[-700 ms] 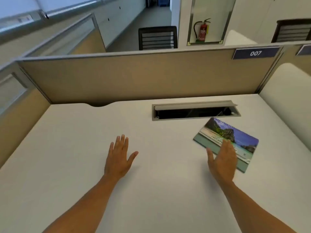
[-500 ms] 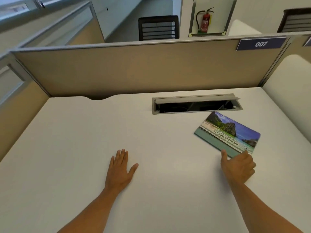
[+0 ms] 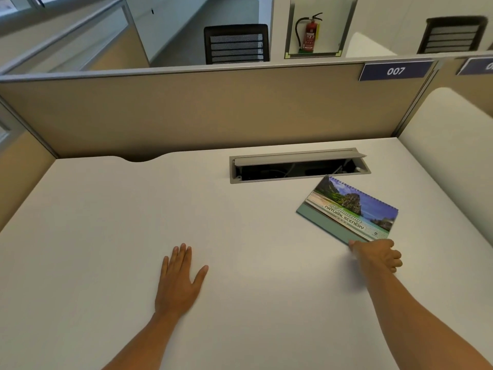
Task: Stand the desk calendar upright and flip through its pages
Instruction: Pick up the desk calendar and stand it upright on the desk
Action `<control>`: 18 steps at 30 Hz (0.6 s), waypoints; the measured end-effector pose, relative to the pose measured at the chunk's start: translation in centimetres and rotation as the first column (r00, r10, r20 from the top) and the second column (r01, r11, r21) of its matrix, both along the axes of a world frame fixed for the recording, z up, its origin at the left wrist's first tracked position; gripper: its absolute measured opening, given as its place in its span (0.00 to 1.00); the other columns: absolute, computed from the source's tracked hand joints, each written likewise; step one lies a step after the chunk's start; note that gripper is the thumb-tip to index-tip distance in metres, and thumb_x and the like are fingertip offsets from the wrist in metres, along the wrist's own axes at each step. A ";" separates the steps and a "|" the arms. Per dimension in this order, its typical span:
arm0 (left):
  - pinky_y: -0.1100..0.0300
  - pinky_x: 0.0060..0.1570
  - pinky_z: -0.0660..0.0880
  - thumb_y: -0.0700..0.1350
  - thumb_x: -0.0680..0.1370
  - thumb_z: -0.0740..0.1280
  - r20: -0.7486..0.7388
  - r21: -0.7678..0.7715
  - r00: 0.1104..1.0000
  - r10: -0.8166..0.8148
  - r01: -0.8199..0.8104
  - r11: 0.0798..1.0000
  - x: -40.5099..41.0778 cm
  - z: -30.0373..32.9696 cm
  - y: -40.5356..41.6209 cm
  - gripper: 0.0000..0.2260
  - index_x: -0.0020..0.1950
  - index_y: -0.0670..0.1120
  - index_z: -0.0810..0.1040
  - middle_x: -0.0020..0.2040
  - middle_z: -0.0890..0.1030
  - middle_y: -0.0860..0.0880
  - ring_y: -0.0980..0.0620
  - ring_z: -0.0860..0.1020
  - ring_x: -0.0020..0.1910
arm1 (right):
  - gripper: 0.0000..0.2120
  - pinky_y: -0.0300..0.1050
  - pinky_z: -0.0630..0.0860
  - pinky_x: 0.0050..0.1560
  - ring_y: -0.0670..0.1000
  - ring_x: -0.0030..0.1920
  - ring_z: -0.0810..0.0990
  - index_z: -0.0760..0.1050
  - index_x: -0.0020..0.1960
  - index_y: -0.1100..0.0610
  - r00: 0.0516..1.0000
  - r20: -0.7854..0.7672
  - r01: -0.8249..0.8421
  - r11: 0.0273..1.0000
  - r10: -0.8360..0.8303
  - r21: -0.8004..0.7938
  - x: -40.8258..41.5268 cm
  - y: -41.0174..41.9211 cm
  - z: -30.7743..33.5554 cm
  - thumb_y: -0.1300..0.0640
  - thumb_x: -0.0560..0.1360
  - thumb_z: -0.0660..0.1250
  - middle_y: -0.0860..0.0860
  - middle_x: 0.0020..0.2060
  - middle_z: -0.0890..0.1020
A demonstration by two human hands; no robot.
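The desk calendar point(image 3: 349, 209) lies flat on the white desk point(image 3: 106, 222) at the right, spiral edge away from me, showing a scenery cover with the words "Natural Scenery". My right hand point(image 3: 378, 256) is at its near corner: the thumb presses on the teal edge and the fingers are curled in at the corner. My left hand point(image 3: 178, 281) rests palm down on the desk, fingers spread, well to the left of the calendar and holding nothing.
An open cable hatch point(image 3: 298, 166) with a raised lid sits in the desk just behind the calendar. Beige partition panels point(image 3: 200, 110) wall the desk at the back and left. A white rounded divider point(image 3: 450, 145) stands at the right.
My right hand slid back from on top of the calendar to its near corner and curled its fingers there. My left hand stayed flat on the desk.
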State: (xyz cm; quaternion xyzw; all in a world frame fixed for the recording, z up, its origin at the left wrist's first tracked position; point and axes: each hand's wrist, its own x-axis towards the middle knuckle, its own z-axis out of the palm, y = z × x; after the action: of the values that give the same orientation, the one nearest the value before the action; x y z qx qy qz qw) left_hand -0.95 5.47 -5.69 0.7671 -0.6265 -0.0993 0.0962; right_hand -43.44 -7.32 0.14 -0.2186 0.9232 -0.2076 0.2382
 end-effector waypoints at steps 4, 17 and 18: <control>0.55 0.75 0.40 0.68 0.75 0.43 -0.004 -0.001 1.000 0.000 0.000 1.000 0.1 -0.1 0.0 0.38 0.77 0.45 0.53 0.78 0.52 0.50 0.56 0.45 0.77 | 0.32 0.61 0.69 0.62 0.66 0.62 0.70 0.66 0.63 0.62 0.999 0.017 0.042 0.997 -0.041 -0.062 -0.4 0.0 -0.1 0.57 0.65 0.77 0.66 0.60 0.75; 0.55 0.75 0.40 0.68 0.76 0.44 -0.012 -0.010 1.000 0.005 -0.005 1.000 0.1 -0.2 0.1 0.37 0.77 0.46 0.52 0.78 0.51 0.51 0.57 0.44 0.77 | 0.39 0.62 0.70 0.63 0.64 0.64 0.70 0.68 0.64 0.65 0.996 0.065 0.057 0.998 -0.056 -0.016 0.2 -0.6 -0.1 0.46 0.63 0.79 0.64 0.62 0.72; 0.55 0.75 0.40 0.68 0.76 0.44 -0.013 -0.007 1.000 0.004 -0.005 1.000 0.0 -0.1 0.1 0.37 0.77 0.46 0.52 0.78 0.51 0.51 0.57 0.44 0.77 | 0.39 0.61 0.70 0.62 0.64 0.63 0.70 0.68 0.63 0.65 0.996 0.061 0.064 0.998 -0.063 -0.011 0.2 -0.7 -0.1 0.46 0.62 0.80 0.64 0.62 0.73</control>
State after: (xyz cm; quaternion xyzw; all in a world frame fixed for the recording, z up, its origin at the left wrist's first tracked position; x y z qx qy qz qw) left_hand -0.93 5.53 -5.82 0.7675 -0.6245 -0.1016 0.1033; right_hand -43.19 -8.06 0.01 -0.1843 0.9207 -0.2276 0.2579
